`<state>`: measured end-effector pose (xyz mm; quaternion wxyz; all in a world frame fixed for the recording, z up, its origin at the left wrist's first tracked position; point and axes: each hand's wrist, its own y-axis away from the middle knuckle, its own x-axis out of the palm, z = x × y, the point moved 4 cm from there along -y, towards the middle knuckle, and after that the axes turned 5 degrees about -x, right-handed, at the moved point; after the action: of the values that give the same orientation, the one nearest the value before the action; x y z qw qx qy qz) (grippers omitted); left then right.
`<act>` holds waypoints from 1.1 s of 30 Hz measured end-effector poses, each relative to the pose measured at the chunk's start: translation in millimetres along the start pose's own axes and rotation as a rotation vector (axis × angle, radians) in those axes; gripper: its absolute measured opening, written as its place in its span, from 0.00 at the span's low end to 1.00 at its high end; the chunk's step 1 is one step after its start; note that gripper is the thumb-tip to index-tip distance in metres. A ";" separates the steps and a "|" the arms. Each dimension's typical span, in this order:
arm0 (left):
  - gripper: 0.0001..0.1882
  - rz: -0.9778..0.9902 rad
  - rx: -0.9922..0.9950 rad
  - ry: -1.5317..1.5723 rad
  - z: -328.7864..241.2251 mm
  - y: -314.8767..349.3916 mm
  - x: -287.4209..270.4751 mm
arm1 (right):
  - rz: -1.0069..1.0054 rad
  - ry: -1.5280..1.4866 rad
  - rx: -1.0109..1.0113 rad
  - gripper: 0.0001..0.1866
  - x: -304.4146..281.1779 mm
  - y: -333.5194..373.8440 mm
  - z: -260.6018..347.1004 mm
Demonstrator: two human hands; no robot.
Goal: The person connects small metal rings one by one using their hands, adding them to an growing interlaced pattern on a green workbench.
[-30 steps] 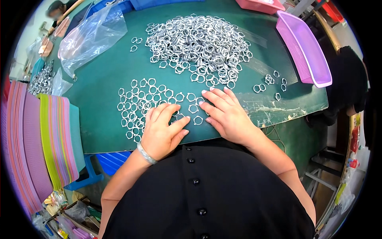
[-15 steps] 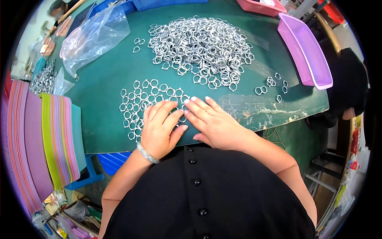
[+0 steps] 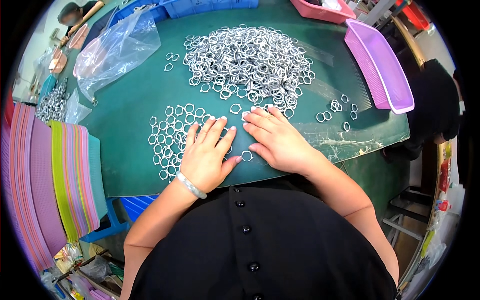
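My left hand (image 3: 206, 154) lies flat, fingers spread, over the right part of a single layer of silver metal rings (image 3: 170, 134) with small lugs. Some rings are hidden beneath it. My right hand (image 3: 275, 136) rests palm down with its fingers apart, its fingertips by the near edge of a large heap of the same rings (image 3: 245, 57). One loose ring (image 3: 247, 156) sits between my two thumbs, close to the left thumb tip. Another single ring (image 3: 235, 108) lies above, between the hands and the heap. A bracelet circles my left wrist.
A purple basket (image 3: 380, 70) stands at the right edge of the green table (image 3: 130, 170), near several stray rings (image 3: 336, 105). Clear plastic bags (image 3: 117, 55) lie at the far left. Stacked coloured baskets (image 3: 75, 180) rise at the left. Blue bins (image 3: 210, 6) line the back; another person (image 3: 72, 17) is beyond.
My right hand has moved a little right and away from my left hand, opening a gap. A ring now shows between the thumbs, and another near the heap.
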<state>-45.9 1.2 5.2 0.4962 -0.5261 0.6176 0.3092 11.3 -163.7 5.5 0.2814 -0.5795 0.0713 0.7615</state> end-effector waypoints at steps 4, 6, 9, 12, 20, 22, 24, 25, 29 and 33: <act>0.27 -0.045 0.046 -0.032 3.7 -3.1 -8.2 | -0.260 -0.041 -0.023 0.16 -13.6 3.5 -8.3; 0.27 -0.124 0.036 -0.013 6.1 -10.6 -9.8 | -0.392 0.011 0.064 0.17 -18.2 6.6 -20.6; 0.28 -0.085 0.019 -0.050 3.7 -25.4 -9.5 | -0.398 0.074 0.127 0.18 -19.2 8.1 -21.1; 0.29 -0.020 0.027 -0.090 2.4 -31.9 -3.7 | -0.361 0.137 0.159 0.19 -14.9 11.7 -20.8; 0.23 0.007 0.031 -0.060 3.7 -33.8 -2.3 | -0.302 0.120 0.157 0.18 -14.9 15.4 -23.0; 0.22 -0.002 0.040 -0.041 2.2 -34.5 -3.2 | -0.321 0.141 0.170 0.18 -14.9 12.5 -20.3; 0.20 -0.016 0.063 -0.040 0.3 -34.3 -1.6 | -0.312 0.137 0.142 0.17 -12.5 10.7 -18.5; 0.19 -0.030 0.088 -0.035 -0.9 -34.0 -1.1 | -0.301 0.137 0.115 0.17 -11.6 10.1 -17.1; 0.17 -0.027 0.085 -0.019 0.3 -33.2 -1.2 | -0.265 0.076 0.097 0.17 -12.8 10.3 -13.1; 0.15 -0.019 0.107 -0.026 0.5 -33.5 -4.5 | -0.257 0.027 0.121 0.17 -12.2 12.2 -16.7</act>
<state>-13.9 -5.3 14.1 0.5346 -0.5005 0.6218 0.2776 21.3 -185.4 8.8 0.4101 -0.5759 0.0462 0.7057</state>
